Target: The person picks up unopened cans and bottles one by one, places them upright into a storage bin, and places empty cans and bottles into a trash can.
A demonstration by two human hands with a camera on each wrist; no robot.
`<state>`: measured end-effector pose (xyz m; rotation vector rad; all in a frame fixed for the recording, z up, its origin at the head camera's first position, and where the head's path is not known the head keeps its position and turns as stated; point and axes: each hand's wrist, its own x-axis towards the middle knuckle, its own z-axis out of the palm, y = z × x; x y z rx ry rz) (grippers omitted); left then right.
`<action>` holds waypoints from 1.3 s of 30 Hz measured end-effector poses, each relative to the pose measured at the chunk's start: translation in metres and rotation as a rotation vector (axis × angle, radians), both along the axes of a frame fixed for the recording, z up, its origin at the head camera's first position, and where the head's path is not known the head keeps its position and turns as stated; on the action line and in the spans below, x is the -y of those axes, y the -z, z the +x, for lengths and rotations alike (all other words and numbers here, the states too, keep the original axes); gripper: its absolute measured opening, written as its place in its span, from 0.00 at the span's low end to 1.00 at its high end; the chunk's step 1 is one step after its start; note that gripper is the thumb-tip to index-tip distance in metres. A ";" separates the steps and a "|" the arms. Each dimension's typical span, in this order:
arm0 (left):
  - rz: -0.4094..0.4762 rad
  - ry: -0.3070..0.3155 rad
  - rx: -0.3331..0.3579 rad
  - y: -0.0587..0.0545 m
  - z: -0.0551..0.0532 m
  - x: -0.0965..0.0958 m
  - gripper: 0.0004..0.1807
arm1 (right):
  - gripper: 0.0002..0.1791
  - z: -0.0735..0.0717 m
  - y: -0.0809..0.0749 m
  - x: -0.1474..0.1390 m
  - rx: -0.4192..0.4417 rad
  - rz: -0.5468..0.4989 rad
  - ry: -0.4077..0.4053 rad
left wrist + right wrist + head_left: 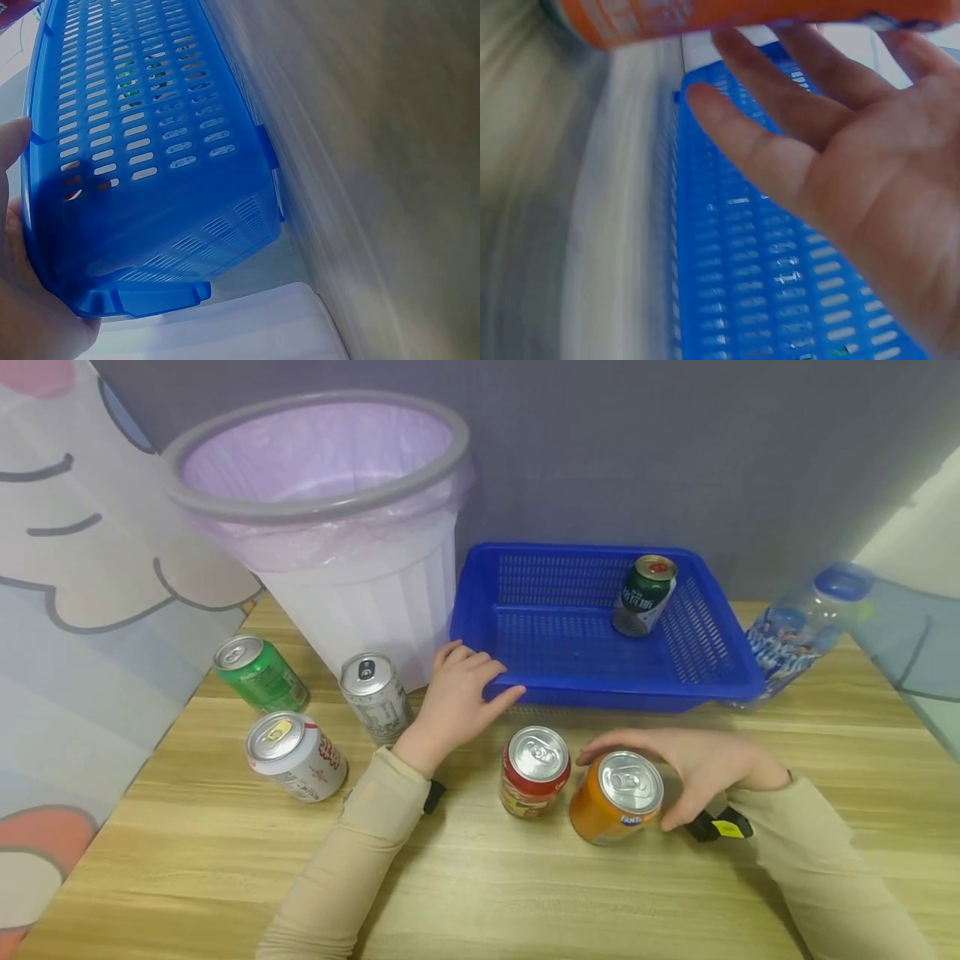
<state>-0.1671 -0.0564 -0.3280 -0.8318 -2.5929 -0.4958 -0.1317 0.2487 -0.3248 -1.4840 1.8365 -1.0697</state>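
My left hand (pixel 461 693) is at the near left corner of the blue plastic basket (pixel 577 689), gripping its rim, with the thumb along the front edge. In the left wrist view the basket's slotted wall (pixel 142 97) fills the space beside the thumb (pixel 13 142). My right hand (pixel 701 764) is around an orange Fanta can (pixel 611 810), its fingers spread behind and the thumb at the right side. The right wrist view shows these fingers (pixel 780 105) loosely extended below the can (pixel 705 15); firm contact is not visible. A red can (pixel 534 772) stands just left of the Fanta can.
A dark green can (pixel 643 597) leans inside the basket. Left of it stands a white bin (pixel 360 602) with a purple liner. A green can (pixel 262 675), a white can (pixel 297 757) and a silver can (pixel 377 697) stand before the bin. A blue-capped bottle (pixel 798 627) is at right.
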 end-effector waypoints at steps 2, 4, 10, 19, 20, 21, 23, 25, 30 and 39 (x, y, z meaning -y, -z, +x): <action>0.001 -0.001 0.001 0.000 0.000 0.000 0.20 | 0.51 -0.003 0.004 0.003 0.014 -0.060 -0.060; 0.003 -0.001 0.003 0.000 0.001 0.000 0.20 | 0.52 -0.005 0.006 0.006 0.019 -0.099 -0.098; 0.008 0.002 -0.005 0.000 0.001 0.000 0.19 | 0.52 -0.004 0.009 0.013 0.065 -0.153 -0.136; 0.005 0.001 -0.007 0.000 0.001 -0.001 0.19 | 0.48 -0.003 0.015 0.019 0.143 -0.217 -0.159; 0.004 0.001 -0.007 0.000 0.001 -0.001 0.19 | 0.48 -0.003 0.016 0.020 0.153 -0.226 -0.164; 0.004 0.001 -0.008 0.000 0.001 -0.001 0.19 | 0.47 -0.003 0.016 0.021 0.161 -0.235 -0.168; 0.005 0.001 -0.011 0.000 0.001 -0.001 0.19 | 0.46 -0.003 0.017 0.023 0.177 -0.255 -0.180; 0.006 0.001 -0.016 0.000 0.001 -0.001 0.19 | 0.46 -0.004 0.018 0.025 0.181 -0.274 -0.192; 0.008 0.000 -0.017 -0.001 0.001 0.000 0.19 | 0.47 -0.004 0.020 0.030 0.193 -0.317 -0.233; 0.005 -0.003 -0.010 -0.001 0.001 0.000 0.19 | 0.40 -0.005 0.022 0.033 0.203 -0.344 -0.234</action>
